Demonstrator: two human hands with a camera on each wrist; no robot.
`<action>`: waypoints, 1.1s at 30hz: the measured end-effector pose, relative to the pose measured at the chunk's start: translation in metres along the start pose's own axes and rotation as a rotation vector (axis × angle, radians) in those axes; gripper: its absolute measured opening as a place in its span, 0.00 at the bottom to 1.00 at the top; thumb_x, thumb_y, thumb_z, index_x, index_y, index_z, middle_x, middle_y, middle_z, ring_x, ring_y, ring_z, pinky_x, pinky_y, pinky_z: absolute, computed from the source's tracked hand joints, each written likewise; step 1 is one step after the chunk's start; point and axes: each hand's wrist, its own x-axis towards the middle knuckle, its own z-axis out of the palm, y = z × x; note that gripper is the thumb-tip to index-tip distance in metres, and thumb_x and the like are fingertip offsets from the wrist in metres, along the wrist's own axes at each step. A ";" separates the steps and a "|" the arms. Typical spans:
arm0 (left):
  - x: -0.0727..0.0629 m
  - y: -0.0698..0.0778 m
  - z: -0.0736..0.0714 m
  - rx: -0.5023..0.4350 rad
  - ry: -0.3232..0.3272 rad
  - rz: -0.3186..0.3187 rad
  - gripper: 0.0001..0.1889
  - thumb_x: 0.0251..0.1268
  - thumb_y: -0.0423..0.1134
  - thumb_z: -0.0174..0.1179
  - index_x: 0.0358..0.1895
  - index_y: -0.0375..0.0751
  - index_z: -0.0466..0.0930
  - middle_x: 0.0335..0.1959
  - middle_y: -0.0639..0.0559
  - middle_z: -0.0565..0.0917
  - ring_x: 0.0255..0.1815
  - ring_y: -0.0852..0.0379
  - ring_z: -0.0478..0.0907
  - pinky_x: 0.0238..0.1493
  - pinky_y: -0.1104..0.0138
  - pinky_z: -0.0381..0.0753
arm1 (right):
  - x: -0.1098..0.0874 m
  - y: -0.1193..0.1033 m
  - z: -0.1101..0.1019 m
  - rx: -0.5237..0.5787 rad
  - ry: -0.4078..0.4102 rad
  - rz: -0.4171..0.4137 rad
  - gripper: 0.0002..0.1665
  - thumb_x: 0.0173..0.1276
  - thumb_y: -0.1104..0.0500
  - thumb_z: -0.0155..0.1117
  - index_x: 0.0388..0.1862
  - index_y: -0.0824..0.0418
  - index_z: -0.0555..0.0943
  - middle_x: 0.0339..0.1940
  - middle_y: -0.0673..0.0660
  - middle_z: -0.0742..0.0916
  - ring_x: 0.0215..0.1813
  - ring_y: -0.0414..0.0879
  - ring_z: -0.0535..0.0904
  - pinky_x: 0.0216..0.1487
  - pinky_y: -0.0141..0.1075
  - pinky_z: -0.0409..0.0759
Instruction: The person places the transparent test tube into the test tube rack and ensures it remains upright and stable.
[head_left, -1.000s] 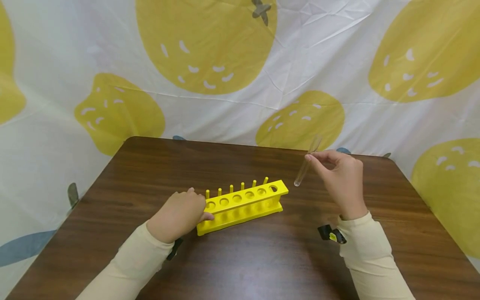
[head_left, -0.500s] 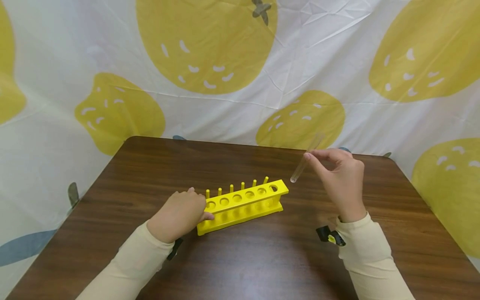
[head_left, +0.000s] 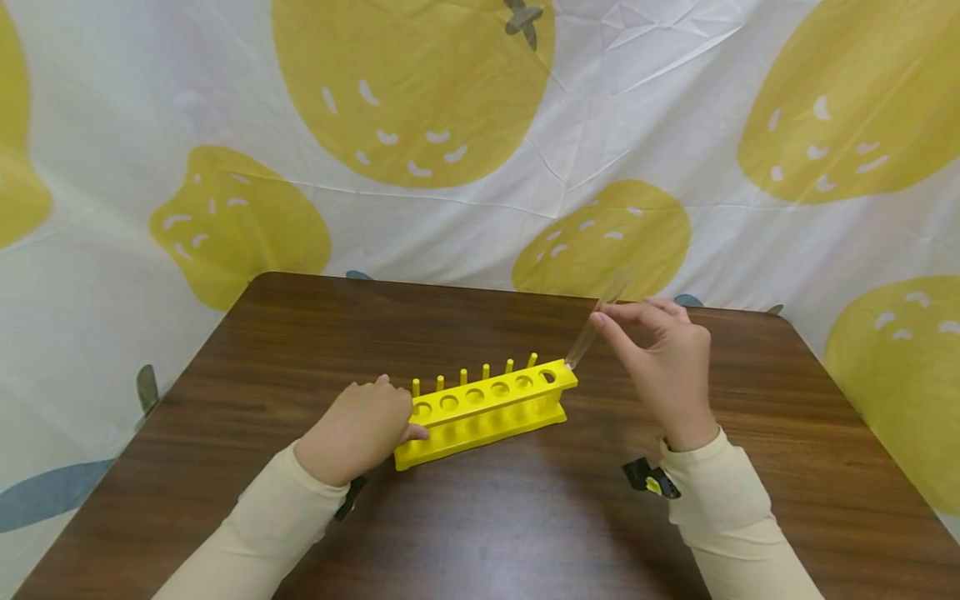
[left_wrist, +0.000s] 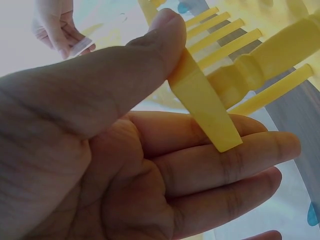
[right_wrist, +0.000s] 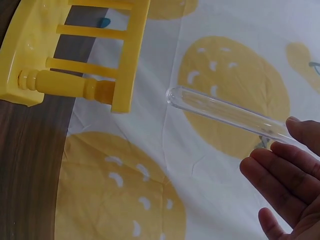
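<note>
A yellow test tube rack (head_left: 489, 406) with a row of round holes and upright pegs behind them stands slanted on the table. My left hand (head_left: 356, 433) grips its left end; in the left wrist view the thumb (left_wrist: 162, 45) lies on one side of the top plate (left_wrist: 205, 102) and the fingers on the other. Between thumb and fingertips my right hand (head_left: 671, 367) pinches a clear glass test tube (head_left: 587, 340), tilted with its rounded end down. That end overlaps the rack's far right corner in the head view. In the right wrist view the test tube (right_wrist: 225, 115) looks empty.
The dark wooden table (head_left: 480, 533) runs under both arms. Behind it hangs a white cloth (head_left: 427, 233) printed with large yellow lemons. Small black cameras are strapped at the wrists, one (head_left: 651, 478) showing beside the right sleeve.
My right hand has moved left with the test tube, bringing its rounded end from beside the rack to the right corner of the top plate. The left hand and rack have stayed put.
</note>
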 end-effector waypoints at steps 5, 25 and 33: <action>-0.001 0.000 0.001 0.007 0.029 0.012 0.23 0.65 0.54 0.70 0.30 0.33 0.85 0.38 0.38 0.90 0.53 0.38 0.86 0.37 0.51 0.88 | -0.002 -0.001 0.005 0.010 -0.026 -0.008 0.10 0.59 0.64 0.81 0.39 0.66 0.91 0.33 0.60 0.92 0.45 0.58 0.85 0.60 0.49 0.74; -0.001 -0.001 0.002 0.006 0.023 0.012 0.23 0.65 0.54 0.70 0.29 0.33 0.85 0.38 0.38 0.90 0.53 0.38 0.86 0.37 0.51 0.88 | -0.009 -0.001 0.022 -0.011 -0.092 -0.074 0.11 0.59 0.64 0.81 0.39 0.67 0.91 0.31 0.59 0.92 0.20 0.50 0.82 0.62 0.51 0.76; -0.001 -0.001 0.003 -0.002 0.038 0.010 0.22 0.63 0.54 0.71 0.26 0.35 0.84 0.36 0.38 0.89 0.52 0.37 0.86 0.34 0.52 0.87 | -0.011 0.002 0.024 -0.021 -0.132 -0.075 0.11 0.60 0.63 0.81 0.40 0.67 0.91 0.31 0.58 0.92 0.07 0.31 0.57 0.64 0.52 0.74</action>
